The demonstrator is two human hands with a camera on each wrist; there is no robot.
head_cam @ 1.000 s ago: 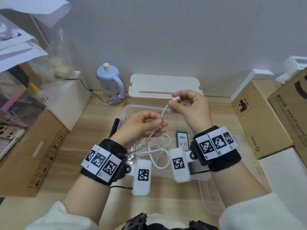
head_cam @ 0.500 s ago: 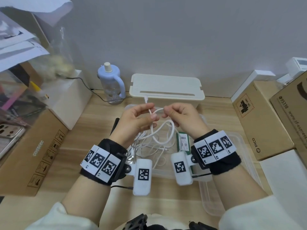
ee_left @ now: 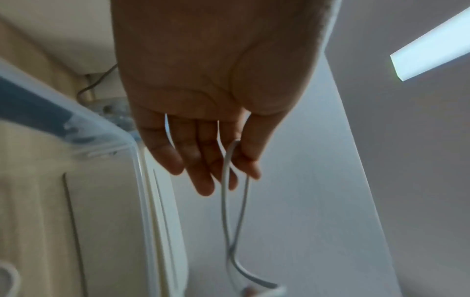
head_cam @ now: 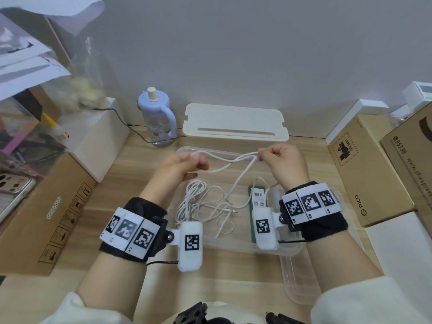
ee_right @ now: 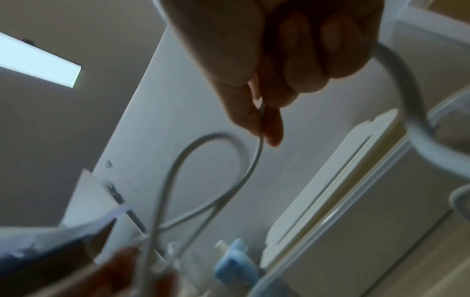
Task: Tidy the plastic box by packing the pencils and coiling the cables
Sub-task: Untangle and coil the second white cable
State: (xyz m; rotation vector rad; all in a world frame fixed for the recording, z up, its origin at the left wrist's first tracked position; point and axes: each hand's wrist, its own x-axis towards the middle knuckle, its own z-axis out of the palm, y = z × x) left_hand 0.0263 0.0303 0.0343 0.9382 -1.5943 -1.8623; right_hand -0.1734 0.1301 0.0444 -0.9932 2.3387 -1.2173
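Two hands up over the clear plastic box (head_cam: 236, 244), well apart. Right hand (head_cam: 284, 165) has thumb and forefinger pinched tight on the white cable (head_cam: 230, 160), other fingers curled in. Left hand (head_cam: 180, 170) has the cable running between its loosely bent fingers; grip unclear. Cable strands span between the hands, the rest trailing down into the box below them, beside a green pack (head_cam: 257, 199).

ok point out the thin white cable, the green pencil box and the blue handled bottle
thin white cable (head_cam: 230, 160): head view, on the strands stretched between the hands
green pencil box (head_cam: 258, 199): head view, on its white barcode label
blue handled bottle (head_cam: 156, 113): head view, on its body below the cap
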